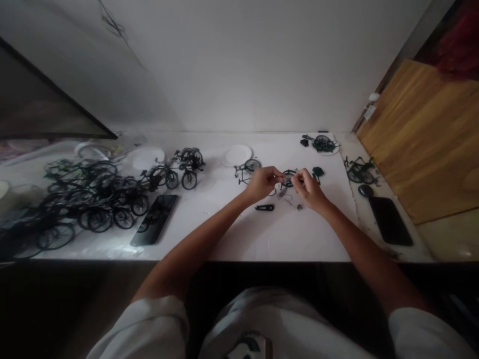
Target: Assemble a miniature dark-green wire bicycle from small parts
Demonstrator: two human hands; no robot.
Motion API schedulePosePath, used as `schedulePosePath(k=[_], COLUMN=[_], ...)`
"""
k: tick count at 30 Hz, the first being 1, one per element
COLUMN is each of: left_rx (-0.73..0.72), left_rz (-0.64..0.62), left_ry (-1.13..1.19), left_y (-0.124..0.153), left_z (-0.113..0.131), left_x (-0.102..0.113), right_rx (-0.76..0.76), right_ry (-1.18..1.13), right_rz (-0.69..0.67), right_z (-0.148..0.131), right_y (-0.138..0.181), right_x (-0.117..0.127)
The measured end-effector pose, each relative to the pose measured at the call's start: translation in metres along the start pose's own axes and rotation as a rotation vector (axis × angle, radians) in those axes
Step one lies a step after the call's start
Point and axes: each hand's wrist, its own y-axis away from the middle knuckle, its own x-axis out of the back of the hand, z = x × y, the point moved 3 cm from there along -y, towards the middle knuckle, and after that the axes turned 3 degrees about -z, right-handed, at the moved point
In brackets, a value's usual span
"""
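Observation:
Above the white work surface, my left hand (264, 183) and my right hand (309, 190) are close together, each with thumb and fingers pinched. Whatever small part they pinch is too small to make out. A miniature bicycle wheel (288, 177) shows between the fingertips; whether it is held or lies behind them I cannot tell. Left of it, a partly built miniature bicycle (245, 172) is partly hidden by my left hand. Below my hands lie a black flat part (264, 207) and some small thin metallic pieces (288, 199). A dark green part (318, 172) sits just beyond my right hand.
Many miniature bicycles (99, 199) crowd the left, beside a phone (155, 219). White plates (239, 154) stand at the back. Dark bicycle parts (325, 143) lie at the back right. Another bicycle (361, 170), a round black object (365, 190) and a black phone-like slab (391, 220) are right.

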Motion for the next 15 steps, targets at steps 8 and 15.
schedulePosePath(k=[8,15], left_rx=[0.037,0.0], left_rz=[0.091,0.017], left_ry=[-0.077,-0.101], left_y=[0.021,0.03], left_z=[-0.008,-0.006], left_x=[0.007,0.003], right_rx=[-0.041,-0.066], right_ry=[0.009,0.086], right_rz=[-0.107,-0.097], right_z=[-0.017,-0.021], right_y=[0.011,0.011], right_x=[-0.011,-0.01])
